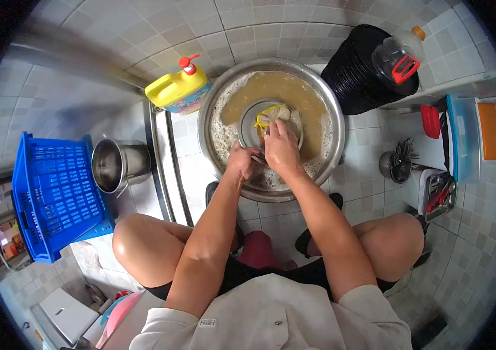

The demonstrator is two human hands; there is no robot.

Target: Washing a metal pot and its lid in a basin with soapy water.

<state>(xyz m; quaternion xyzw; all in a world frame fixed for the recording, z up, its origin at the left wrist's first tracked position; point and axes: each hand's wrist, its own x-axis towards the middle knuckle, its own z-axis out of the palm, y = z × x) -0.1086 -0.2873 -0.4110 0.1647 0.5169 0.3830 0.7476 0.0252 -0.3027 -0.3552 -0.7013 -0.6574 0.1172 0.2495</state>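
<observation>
A wide metal basin (336, 127) of cloudy, sudsy water stands on the floor before me. Within it is a round metal bowl or pot (242, 127), tilted towards me. My left hand (242, 161) grips its near left rim. My right hand (282, 148) reaches over the bowl, its fingertips against a pale cloth (276, 114) with a yellow edge; whether they grasp it is hard to tell.
A yellow jug with a red pump (178, 89) stands left of the basin. Black stacked tubs (353, 74) with a clear plastic bottle (394, 54) are at upper right. A blue crate (60, 192) and steel pot (121, 166) lie left; a cutlery holder (399, 168) stands right.
</observation>
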